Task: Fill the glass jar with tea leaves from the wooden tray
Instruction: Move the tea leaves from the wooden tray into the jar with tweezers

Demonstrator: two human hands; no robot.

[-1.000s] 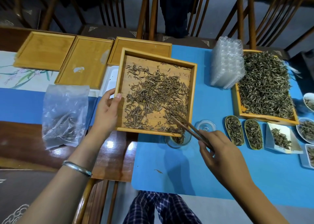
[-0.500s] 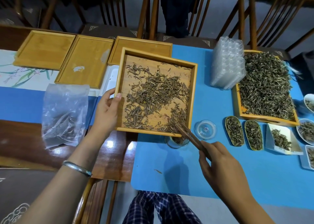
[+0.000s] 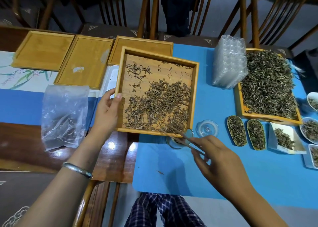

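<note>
My left hand [image 3: 105,112] grips the left edge of a square wooden tray [image 3: 118,82], which is tilted with its near right corner over a small glass jar [image 3: 177,143]. Brown tea leaves [image 3: 160,104] are heaped toward that corner. My right hand [image 3: 218,159] holds wooden chopsticks [image 3: 180,138] whose tips lie across the tray's near right corner, above the jar. Most of the jar is hidden under the tray and chopsticks. The jar's round glass lid [image 3: 207,128] lies on the blue mat to the right.
Three bare wooden trays [image 3: 43,51] line the back left. A clear plastic bag [image 3: 63,115] lies left. A stack of clear plastic containers [image 3: 228,63], a tray heaped with green tea [image 3: 268,87], two oval scoops [image 3: 236,130] and white dishes [image 3: 285,139] fill the right.
The leaves have slid toward the tray's near right corner, leaving its far left part barer. The chopstick tips swept down to that corner over the jar. My left hand keeps its hold.
</note>
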